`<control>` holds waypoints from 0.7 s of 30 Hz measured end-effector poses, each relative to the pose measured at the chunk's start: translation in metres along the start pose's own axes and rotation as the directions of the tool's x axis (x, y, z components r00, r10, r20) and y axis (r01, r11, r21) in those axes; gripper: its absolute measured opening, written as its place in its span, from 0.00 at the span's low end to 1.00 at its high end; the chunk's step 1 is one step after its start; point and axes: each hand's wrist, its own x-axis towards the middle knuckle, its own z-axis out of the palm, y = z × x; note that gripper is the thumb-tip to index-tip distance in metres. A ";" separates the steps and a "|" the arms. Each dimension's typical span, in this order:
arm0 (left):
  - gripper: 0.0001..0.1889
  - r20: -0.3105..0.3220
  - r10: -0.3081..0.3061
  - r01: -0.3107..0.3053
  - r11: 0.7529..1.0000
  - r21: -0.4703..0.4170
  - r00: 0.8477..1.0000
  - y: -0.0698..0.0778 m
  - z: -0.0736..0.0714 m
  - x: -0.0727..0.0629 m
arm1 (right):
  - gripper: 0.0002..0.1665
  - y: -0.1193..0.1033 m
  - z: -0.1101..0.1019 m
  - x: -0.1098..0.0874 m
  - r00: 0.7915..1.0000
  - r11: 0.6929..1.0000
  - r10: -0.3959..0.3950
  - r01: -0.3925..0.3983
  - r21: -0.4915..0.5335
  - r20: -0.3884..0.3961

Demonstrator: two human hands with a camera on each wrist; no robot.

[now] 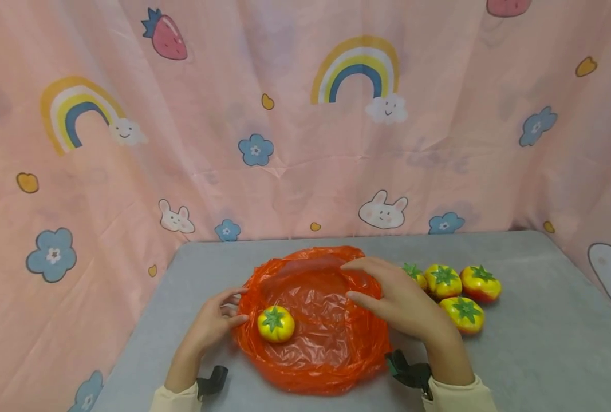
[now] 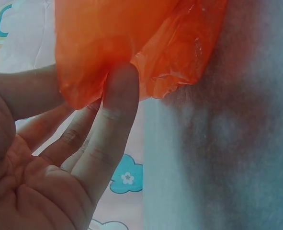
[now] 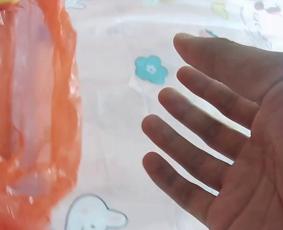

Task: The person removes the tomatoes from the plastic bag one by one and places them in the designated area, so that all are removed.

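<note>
An orange-red plastic bag [image 1: 315, 375] lies spread wide on the table, its mouth facing up. Inside it, toward the left, sits a yellow tomato-like fruit [image 1: 282, 332] with a green star-shaped leaf top. My left hand [image 1: 212, 320] holds the bag's left rim; in the left wrist view thumb and finger pinch the thin plastic [image 2: 127, 33]. Over the bag's right side hovers my right hand [image 1: 403, 297], fingers spread and holding nothing. The right wrist view shows its fingers [image 3: 194, 120] apart from the bag [image 3: 67, 110].
Several similar fruits [image 1: 465, 312], yellow with red undersides, are clustered right of the bag, one partly behind my right hand. The grey table [image 1: 547, 343] ends at the back against a pink patterned curtain [image 1: 305, 189]. Each wrist carries a dark mount [image 1: 410, 372].
</note>
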 end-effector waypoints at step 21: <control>0.23 -0.009 -0.041 0.041 0.999 0.015 0.999 -0.001 -0.001 0.000 | 0.20 -0.002 0.087 0.050 0.989 0.999 -0.038 0.043 -0.033 0.141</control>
